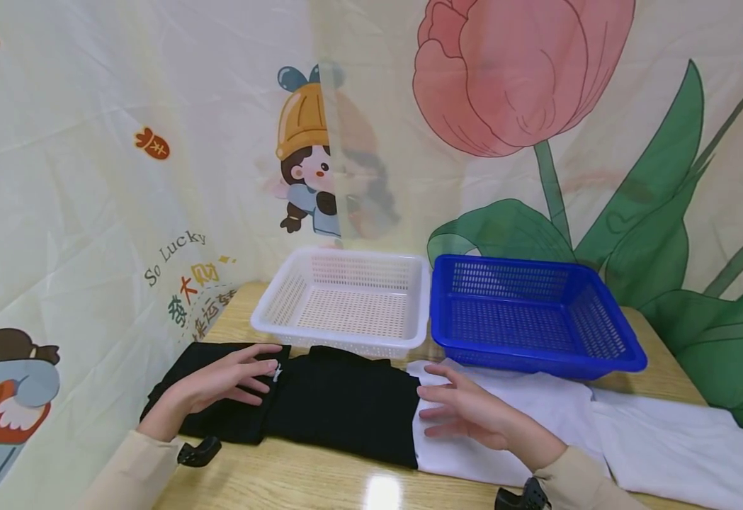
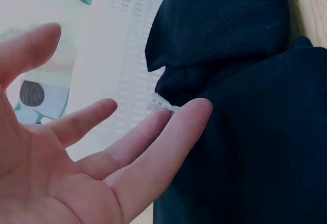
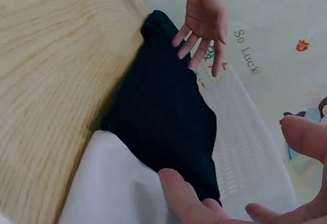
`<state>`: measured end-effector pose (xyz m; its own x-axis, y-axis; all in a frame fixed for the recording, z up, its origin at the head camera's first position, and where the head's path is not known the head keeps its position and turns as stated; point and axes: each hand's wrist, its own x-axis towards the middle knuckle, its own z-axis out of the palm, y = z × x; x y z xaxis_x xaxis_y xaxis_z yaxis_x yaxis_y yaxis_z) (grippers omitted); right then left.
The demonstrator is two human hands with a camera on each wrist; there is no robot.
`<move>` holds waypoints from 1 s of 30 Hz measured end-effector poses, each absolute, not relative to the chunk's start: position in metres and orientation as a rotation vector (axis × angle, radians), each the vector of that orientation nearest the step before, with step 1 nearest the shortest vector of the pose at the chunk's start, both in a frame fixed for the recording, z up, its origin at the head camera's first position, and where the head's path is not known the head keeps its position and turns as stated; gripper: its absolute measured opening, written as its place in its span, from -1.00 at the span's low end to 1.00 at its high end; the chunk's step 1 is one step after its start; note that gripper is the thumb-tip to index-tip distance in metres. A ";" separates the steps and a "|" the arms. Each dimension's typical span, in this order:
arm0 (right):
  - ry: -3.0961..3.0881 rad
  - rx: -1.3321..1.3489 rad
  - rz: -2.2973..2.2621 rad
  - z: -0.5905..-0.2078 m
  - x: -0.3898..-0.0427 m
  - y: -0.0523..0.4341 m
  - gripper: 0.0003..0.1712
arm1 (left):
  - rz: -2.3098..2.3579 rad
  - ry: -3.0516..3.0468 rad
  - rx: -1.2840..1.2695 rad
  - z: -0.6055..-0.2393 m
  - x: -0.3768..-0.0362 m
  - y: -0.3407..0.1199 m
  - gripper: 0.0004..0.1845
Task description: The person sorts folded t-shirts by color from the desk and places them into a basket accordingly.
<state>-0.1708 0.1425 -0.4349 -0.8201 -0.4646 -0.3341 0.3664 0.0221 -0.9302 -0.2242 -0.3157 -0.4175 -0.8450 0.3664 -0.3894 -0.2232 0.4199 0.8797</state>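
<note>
My left hand (image 1: 234,379) hovers over a folded black garment (image 1: 199,418) at the left, its fingers spread and holding nothing. A small white tag (image 2: 157,103) shows at the edge of the black cloth in the left wrist view. Beside that garment lies a second folded black garment (image 1: 346,411). My right hand (image 1: 473,411), fingers apart and nothing in them, is above a folded white garment (image 1: 537,404). Another white garment (image 1: 683,446) lies at the far right, partly outside the head view.
Behind the garments stand a white perforated plastic basket (image 1: 259,322) and, to its right, a blue one (image 1: 629,361). All of it is on a wooden table (image 1: 295,478). Printed curtains (image 1: 371,42) hang at the back and left.
</note>
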 end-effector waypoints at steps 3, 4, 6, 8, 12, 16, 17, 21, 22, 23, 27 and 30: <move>1.698 -0.072 -1.850 -0.439 -0.171 0.135 0.04 | 1.438 2.134 0.077 -0.418 -0.224 -0.314 -0.17; 1.694 -0.069 -1.844 -0.441 -0.172 0.133 0.04 | 1.430 2.132 0.067 -0.418 -0.224 -0.313 -0.16; 1.681 -0.064 -1.827 -0.443 -0.172 0.129 0.04 | 1.408 2.125 0.055 -0.417 -0.224 -0.312 -0.15; 1.668 -0.062 -1.809 -0.445 -0.173 0.126 0.06 | 1.386 2.116 0.053 -0.416 -0.223 -0.312 -0.13; 1.630 -0.055 -1.792 -0.447 -0.175 0.120 0.08 | 1.358 2.106 0.062 -0.415 -0.223 -0.310 -0.10; 1.582 -0.060 -1.814 -0.449 -0.178 0.113 0.07 | 1.342 2.111 0.064 -0.417 -0.223 -0.304 -0.06; 1.573 -0.061 -1.822 -0.450 -0.178 0.111 0.07 | 1.338 2.114 0.063 -0.418 -0.224 -0.302 -0.06; 1.554 -0.070 -1.839 -0.453 -0.179 0.104 0.08 | 1.318 2.129 0.049 -0.422 -0.224 -0.295 -0.08; 1.558 -0.073 -1.840 -0.453 -0.179 0.102 0.08 | 1.316 2.130 0.045 -0.422 -0.224 -0.293 -0.09; 1.564 -0.076 -1.839 -0.454 -0.179 0.100 0.07 | 1.315 2.130 0.042 -0.421 -0.223 -0.292 -0.09; 1.585 -0.079 -1.851 -0.455 -0.180 0.097 0.06 | 1.308 2.122 0.074 -0.417 -0.219 -0.286 -0.08; 1.592 -0.071 -1.876 -0.456 -0.181 0.097 0.04 | 1.310 2.114 0.131 -0.415 -0.217 -0.281 -0.07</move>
<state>-0.1807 0.0967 -0.4556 -0.7759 -0.5128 -0.3675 0.4460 -0.0339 -0.8944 -0.2168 -0.2815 -0.4149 -0.7905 0.3991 -0.4646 -0.2386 0.4980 0.8337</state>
